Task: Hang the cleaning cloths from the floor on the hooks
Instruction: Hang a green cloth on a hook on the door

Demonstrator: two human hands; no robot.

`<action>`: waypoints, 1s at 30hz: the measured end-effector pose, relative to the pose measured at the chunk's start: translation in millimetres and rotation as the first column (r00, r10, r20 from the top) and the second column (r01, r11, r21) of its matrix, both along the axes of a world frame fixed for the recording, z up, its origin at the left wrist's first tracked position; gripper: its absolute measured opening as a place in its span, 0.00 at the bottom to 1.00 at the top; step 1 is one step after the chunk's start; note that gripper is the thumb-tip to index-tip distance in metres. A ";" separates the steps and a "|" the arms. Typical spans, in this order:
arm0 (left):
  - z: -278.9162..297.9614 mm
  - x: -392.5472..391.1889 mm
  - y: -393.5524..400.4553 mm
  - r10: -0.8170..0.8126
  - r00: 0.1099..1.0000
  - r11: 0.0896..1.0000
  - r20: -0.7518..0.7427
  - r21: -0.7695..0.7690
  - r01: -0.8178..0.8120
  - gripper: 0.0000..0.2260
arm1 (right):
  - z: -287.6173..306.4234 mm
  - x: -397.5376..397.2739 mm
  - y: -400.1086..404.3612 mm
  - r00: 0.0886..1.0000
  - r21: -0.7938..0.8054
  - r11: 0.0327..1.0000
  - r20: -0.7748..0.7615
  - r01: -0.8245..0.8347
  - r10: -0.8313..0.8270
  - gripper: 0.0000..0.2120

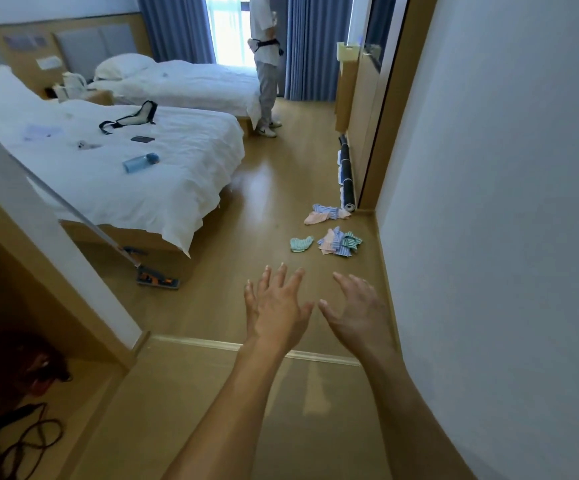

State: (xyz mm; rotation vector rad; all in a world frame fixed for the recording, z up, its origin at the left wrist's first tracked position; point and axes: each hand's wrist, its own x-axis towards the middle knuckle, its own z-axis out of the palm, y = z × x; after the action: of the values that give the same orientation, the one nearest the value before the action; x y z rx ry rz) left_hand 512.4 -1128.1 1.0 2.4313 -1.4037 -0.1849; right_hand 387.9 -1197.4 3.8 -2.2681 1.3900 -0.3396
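Note:
Several striped cleaning cloths lie on the wooden floor near the right wall. A green cloth point(301, 243) lies alone, a mixed heap of blue, pink and green cloths point(340, 241) is beside it, and a pink and blue pile point(326, 213) lies farther back. My left hand point(276, 308) and my right hand point(357, 310) are stretched forward side by side with fingers spread, holding nothing, well short of the cloths. No hooks are in view.
A white wall point(506, 202) runs along the right. A bed point(135, 161) with a blue bottle stands on the left. A flat mop point(158, 278) lies by its foot. A rolled mat point(347, 171) lies along the wall. A person point(265, 64) stands by the curtains.

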 end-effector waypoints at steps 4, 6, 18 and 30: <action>-12.9 31.0 -58.7 -0.021 0.999 0.999 -0.025 -0.030 0.020 0.28 | -13.1 26.4 -55.1 1.000 -0.007 1.000 -0.024 0.020 -0.020 0.29; -17.4 49.3 -91.2 -0.034 0.999 0.998 -0.018 -0.050 0.033 0.27 | -15.8 43.2 -84.6 0.998 -0.023 0.999 -0.043 0.036 -0.037 0.29; 2.9 194.3 -296.0 -0.148 0.988 0.989 -0.043 -0.034 0.146 0.27 | 1.9 175.4 -260.7 0.985 -0.078 0.983 -0.048 0.164 -0.168 0.28; -33.0 292.7 -440.2 -0.107 0.991 0.992 -0.076 0.053 0.111 0.27 | -30.3 262.2 -414.4 0.991 0.029 0.991 -0.006 0.133 -0.133 0.28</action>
State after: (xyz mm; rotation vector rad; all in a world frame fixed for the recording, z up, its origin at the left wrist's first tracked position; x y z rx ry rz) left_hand 805.1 -1568.3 -32.0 2.3682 -1.5192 -0.3405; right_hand 650.1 -1611.8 -26.6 -2.1589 1.5424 -0.3545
